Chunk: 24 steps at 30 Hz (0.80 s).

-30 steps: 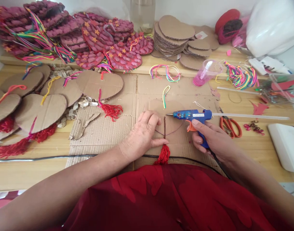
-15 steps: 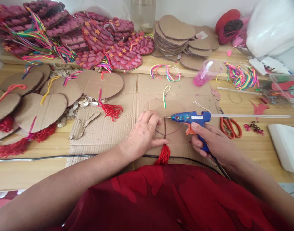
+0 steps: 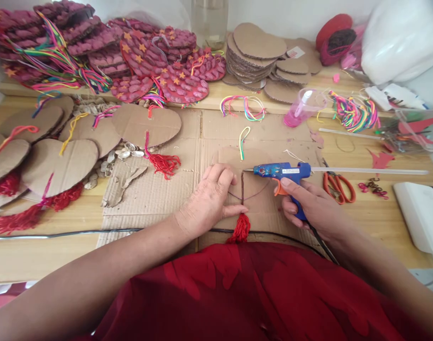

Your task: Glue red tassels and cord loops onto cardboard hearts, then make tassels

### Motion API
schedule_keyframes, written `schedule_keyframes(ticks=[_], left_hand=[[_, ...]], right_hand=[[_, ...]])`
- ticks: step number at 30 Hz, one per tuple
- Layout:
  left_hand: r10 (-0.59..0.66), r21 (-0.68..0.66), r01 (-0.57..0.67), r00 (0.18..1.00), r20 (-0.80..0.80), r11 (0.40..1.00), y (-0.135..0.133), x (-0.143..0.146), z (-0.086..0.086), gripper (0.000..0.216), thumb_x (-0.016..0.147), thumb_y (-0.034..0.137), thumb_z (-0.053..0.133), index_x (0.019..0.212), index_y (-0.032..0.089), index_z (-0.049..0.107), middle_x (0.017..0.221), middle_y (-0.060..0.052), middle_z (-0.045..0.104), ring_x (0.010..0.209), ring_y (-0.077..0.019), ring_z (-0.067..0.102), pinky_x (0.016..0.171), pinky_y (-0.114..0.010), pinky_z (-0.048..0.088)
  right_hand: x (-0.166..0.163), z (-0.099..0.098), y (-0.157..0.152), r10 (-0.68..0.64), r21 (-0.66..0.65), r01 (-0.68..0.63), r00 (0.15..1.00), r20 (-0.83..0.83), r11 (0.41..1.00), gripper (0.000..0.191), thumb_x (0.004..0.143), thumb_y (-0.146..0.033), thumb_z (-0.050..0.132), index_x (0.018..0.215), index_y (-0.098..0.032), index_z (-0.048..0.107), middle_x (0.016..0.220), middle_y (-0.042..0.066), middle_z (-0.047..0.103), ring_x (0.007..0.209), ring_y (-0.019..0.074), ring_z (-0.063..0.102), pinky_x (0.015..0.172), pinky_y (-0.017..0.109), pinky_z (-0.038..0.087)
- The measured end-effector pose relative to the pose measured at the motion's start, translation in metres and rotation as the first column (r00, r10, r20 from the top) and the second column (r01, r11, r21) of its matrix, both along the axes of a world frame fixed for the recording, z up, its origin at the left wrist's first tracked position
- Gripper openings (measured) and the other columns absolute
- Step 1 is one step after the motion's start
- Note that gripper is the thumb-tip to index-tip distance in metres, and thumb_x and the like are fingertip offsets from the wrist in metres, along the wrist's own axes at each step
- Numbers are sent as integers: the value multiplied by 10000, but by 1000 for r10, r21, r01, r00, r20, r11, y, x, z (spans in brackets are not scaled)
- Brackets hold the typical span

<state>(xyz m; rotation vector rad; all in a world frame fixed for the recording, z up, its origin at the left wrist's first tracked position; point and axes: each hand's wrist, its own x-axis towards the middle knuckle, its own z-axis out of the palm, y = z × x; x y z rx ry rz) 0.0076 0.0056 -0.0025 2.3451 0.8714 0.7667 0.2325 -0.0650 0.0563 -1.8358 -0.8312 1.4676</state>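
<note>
My left hand (image 3: 212,199) rests on a cardboard heart (image 3: 262,182) with its fingers bent and its thumb stretched away from them. The thumb tip lies across a dark cord (image 3: 242,187), just above its red tassel (image 3: 240,228). That tassel hangs past the heart's lower end. In my right hand (image 3: 304,203) is a blue glue gun (image 3: 280,170), held by its handle with a finger near the orange trigger. Its nozzle touches or nearly touches the cord's upper end. A clear glue stick (image 3: 368,171) sticks out of its back. Above lies a looped multicolour cord (image 3: 243,142).
Cardboard hearts with tassels (image 3: 62,163) lie at left, beside shell pieces (image 3: 126,152). Decorated pink hearts (image 3: 182,83) and plain cardboard pieces (image 3: 259,40) are stacked behind. Orange-handled pliers (image 3: 344,189) and a white box (image 3: 420,218) lie at right. A black cable (image 3: 77,233) crosses the front.
The glue gun's nozzle has shifted very slightly, rising a little at the cord's upper end. My left hand has kept its place on the heart.
</note>
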Motion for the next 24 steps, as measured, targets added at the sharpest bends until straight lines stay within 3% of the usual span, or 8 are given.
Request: schedule_keyframes(ticks=[8, 15, 20, 24], left_hand=[[5, 17, -5, 1000, -2, 1000, 0, 0, 0, 618, 677, 398, 894, 1038, 207, 430, 1140, -88, 521, 1125, -284, 533, 924, -440, 524], [-1, 26, 1, 1000, -3, 1000, 0, 1, 0, 621, 676, 403, 894, 1038, 206, 430, 1131, -90, 519, 1117, -284, 530, 926, -442, 521], [0, 31, 0, 1000, -1, 1000, 0, 0, -1, 618, 679, 390, 894, 1044, 206, 431, 1146, -91, 517, 1134, -282, 524, 947, -442, 511], [-8, 30, 8, 1000, -1, 1000, 1, 0, 1, 612, 678, 394, 894, 1036, 199, 436, 1135, -92, 520, 1117, -279, 526, 942, -438, 507]], right_hand=[[3, 0, -7, 48, -44, -50, 998, -50, 998, 362, 891, -562, 607, 836, -222, 496, 509, -84, 465, 320, 60, 383, 321, 168, 249], [3, 3, 0, -13, 7, 13, 1000, -16, 1000, 313, 927, -521, 557, 833, -227, 510, 489, -85, 438, 300, 61, 350, 300, 172, 198], [10, 6, -13, 85, -102, -96, 991, -105, 990, 406, 877, -575, 623, 758, -217, 473, 453, -77, 447, 301, 51, 347, 326, 181, 210], [9, 2, -10, 46, -99, -54, 996, -81, 994, 408, 863, -578, 633, 762, -227, 450, 464, -79, 455, 305, 56, 355, 323, 184, 206]])
